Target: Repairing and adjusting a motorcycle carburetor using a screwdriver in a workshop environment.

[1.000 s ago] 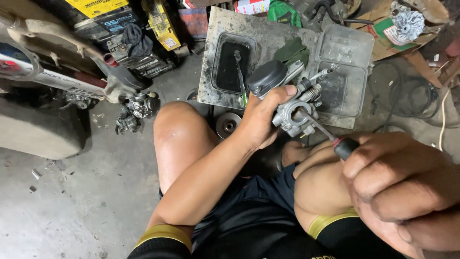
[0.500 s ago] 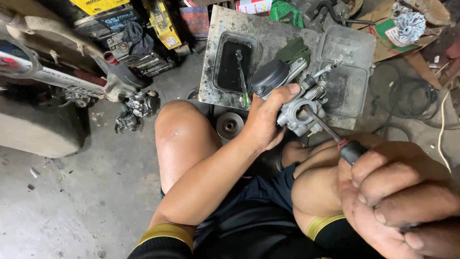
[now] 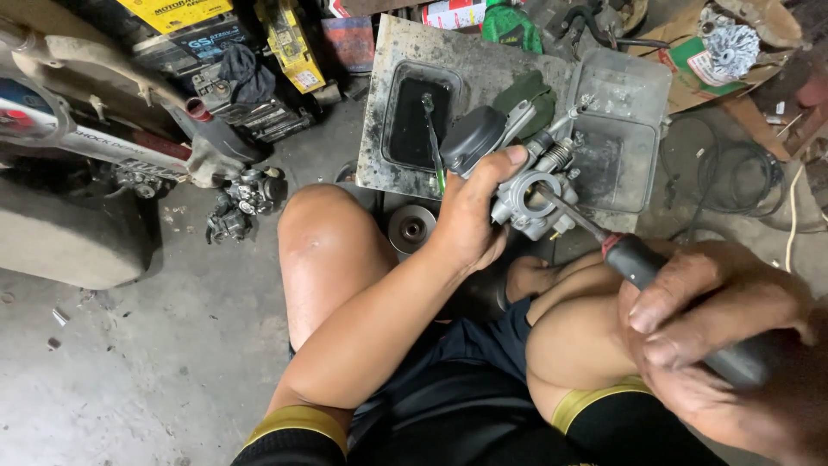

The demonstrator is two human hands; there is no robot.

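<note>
The carburetor (image 3: pixel 530 194), a grey metal casting with a round bore facing up, is held above the person's knees, just in front of a grimy grey tray (image 3: pixel 483 69) that lies on the concrete floor (image 3: pixel 129 380). The left hand (image 3: pixel 470 216) is closed around the carburetor's left side, thumb on top and fingers wrapped beneath. A screwdriver (image 3: pixel 638 263) with a dark handle and red collar comes at the carburetor from the right; its shaft tip sits at or in the bore. The right hand (image 3: pixel 716 319) is clenched around the handle.

The step in hand looks like working a screw or jet inside the carburetor body. The next move probably calls for keeping the tip seated squarely while the left hand braces the casting against the twist.

Behind the carburetor, the tray holds a dark pool of liquid in one well. Left of the carburetor, another small metal assembly (image 3: pixel 246 203) rests on the floor beside a motorcycle body (image 3: pixel 78 138).
</note>
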